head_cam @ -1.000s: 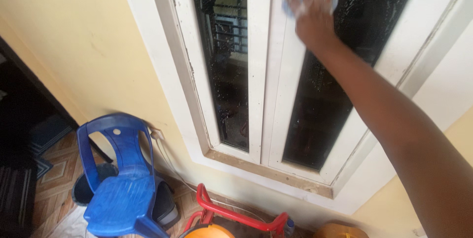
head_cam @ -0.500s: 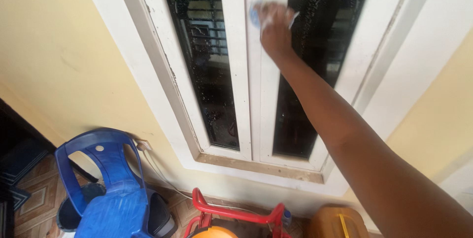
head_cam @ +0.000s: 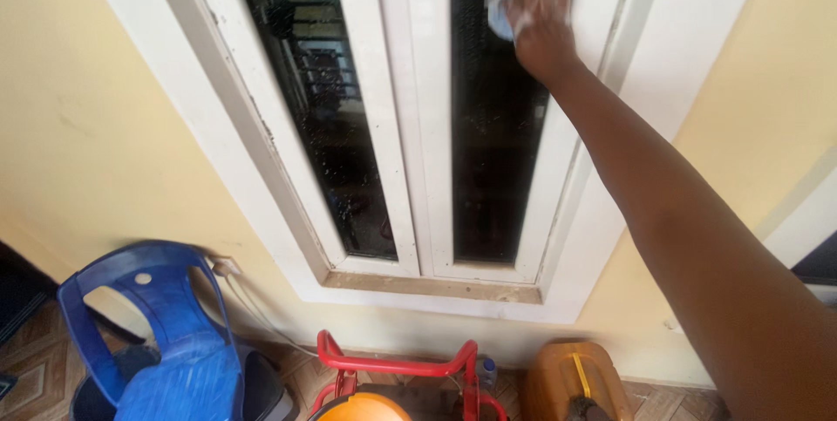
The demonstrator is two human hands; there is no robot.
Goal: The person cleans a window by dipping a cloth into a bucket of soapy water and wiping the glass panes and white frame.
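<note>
Right hand: our right hand (head_cam: 542, 36) is raised w/ arm stretched out, fingers curled down over a crumpled pale blue-white cleaning cloth (head_cam: 501, 13); grip closed on it, palm facing the glass.
Cloth: pressed flat against the dark right-hand glass pane (head_cam: 488, 168), near the pane's top edge, approx. mid-width; part of it shows at the left of our knuckles.
Left hand: not in view.
Right pane: soapy dotted smears show at its top edge, just above the cloth; lower part looks dark and plain.
Left pane: the dark left-hand glass pane (head_cam: 314, 116) carries droplets and specks; it reflects railings.
Frame: white-painted window frame (head_cam: 397, 125) w/ a centre post between the 2 panes; bare brownish sill strip along the bottom edge.
Wall: pale yellow plastered wall (head_cam: 96, 107) on both sides of the frame.
Below window, left: blue moulded plastic chair (head_cam: 166, 342) at the bottom-left corner of the view.
Below window, centre: red tubular metal handle (head_cam: 397, 367) over an orange rounded object (head_cam: 362, 408).
Below window, right: amber plastic jerrycan (head_cam: 575, 377), near the wall.
</note>
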